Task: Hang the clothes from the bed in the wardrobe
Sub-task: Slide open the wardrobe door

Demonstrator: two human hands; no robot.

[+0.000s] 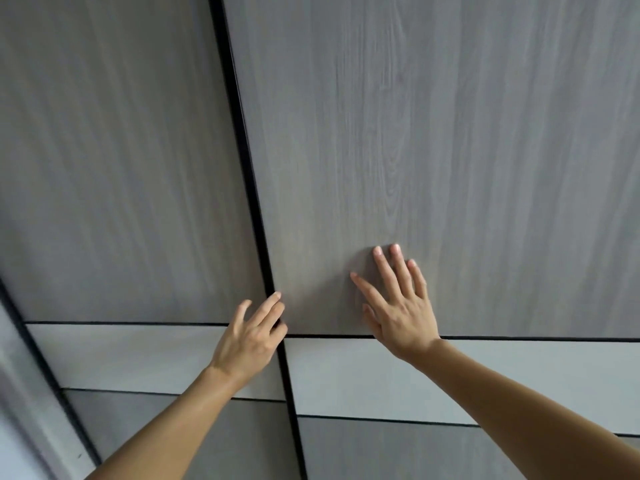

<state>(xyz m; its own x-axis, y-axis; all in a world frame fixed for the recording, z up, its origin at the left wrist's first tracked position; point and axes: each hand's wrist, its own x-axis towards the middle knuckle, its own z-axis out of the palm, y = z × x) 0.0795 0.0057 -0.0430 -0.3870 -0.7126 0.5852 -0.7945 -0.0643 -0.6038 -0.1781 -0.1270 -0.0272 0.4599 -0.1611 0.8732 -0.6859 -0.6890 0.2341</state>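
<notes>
Two grey wood-grain doors of wardrobe (346, 98) fill view: L door (114, 168), R door (485, 150), black seam (242, 150) btwn. Flat on R door: right hand (401, 313), fingers straight, spread. At seam: left hand (247, 337), fingers bent, tips at R door edge; hooked or not, can't tell. Pale band (519, 375) below.

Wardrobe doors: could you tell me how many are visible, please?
2: the left door by the left hand, the right door under the right hand. Others may be out of frame.
</notes>
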